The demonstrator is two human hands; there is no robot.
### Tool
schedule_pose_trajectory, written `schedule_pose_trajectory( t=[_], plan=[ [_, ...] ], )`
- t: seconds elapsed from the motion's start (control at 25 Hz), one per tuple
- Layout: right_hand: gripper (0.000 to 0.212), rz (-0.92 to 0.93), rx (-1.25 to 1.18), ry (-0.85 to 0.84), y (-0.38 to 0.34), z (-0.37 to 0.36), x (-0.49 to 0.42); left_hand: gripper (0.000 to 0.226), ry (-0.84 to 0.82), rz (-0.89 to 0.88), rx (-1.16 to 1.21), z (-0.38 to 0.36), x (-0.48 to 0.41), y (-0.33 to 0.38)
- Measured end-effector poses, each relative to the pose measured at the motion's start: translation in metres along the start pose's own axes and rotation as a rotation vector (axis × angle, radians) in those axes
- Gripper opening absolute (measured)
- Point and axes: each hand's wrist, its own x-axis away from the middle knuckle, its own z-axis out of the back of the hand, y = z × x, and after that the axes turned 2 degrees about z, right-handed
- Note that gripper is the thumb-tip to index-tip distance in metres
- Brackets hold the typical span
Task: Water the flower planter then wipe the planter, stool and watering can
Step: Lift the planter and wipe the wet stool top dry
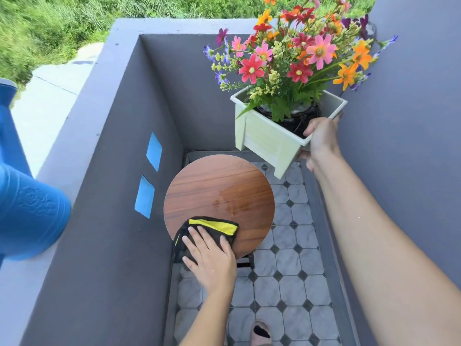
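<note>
My right hand point(321, 139) grips the near corner of the pale green planter point(264, 137), full of colourful flowers point(296, 53), and holds it tilted in the air above and to the right of the stool. The round wooden stool point(219, 193) stands on the tiled floor, with a wet patch right of its centre. My left hand point(212, 255) lies flat with spread fingers on a black and yellow cloth point(212, 229) at the stool's near edge. The blue watering can point(27, 213) sits on the grey ledge at the far left.
Grey balcony walls point(124, 171) close in on the left, back and right. Two blue patches point(149, 176) mark the left wall. The floor point(287, 283) has grey and black tiles. A slippered foot point(260, 332) shows at the bottom. Grass lies beyond the wall.
</note>
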Motion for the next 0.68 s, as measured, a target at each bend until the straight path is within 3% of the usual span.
schedule_pose_trajectory(
  t=[0.12, 0.36, 0.44, 0.52, 0.6, 0.68],
  plan=[
    [0.116, 0.004, 0.0, 0.01, -0.005, 0.002, 0.004, 0.094, 0.002, -0.115, -0.062, -0.012, 0.019, 0.003],
    [0.117, 0.022, 0.015, 0.013, -0.014, 0.012, 0.01, 0.109, -0.014, -0.354, -0.151, -0.032, 0.035, 0.001],
    [0.111, 0.028, 0.021, 0.013, -0.017, 0.017, 0.013, 0.1, -0.008, -0.391, -0.103, -0.039, 0.04, 0.002],
    [0.1, 0.029, 0.02, 0.02, -0.021, 0.019, 0.017, 0.07, 0.007, -0.427, -0.092, -0.031, 0.048, 0.011],
    [0.105, 0.028, 0.009, 0.026, -0.023, 0.02, 0.022, 0.06, -0.169, -0.4, 0.036, -0.022, 0.057, 0.029],
    [0.112, 0.022, -0.003, 0.038, -0.022, 0.021, 0.025, 0.054, -0.448, -0.219, 0.471, -0.004, 0.06, 0.049]
  ],
)
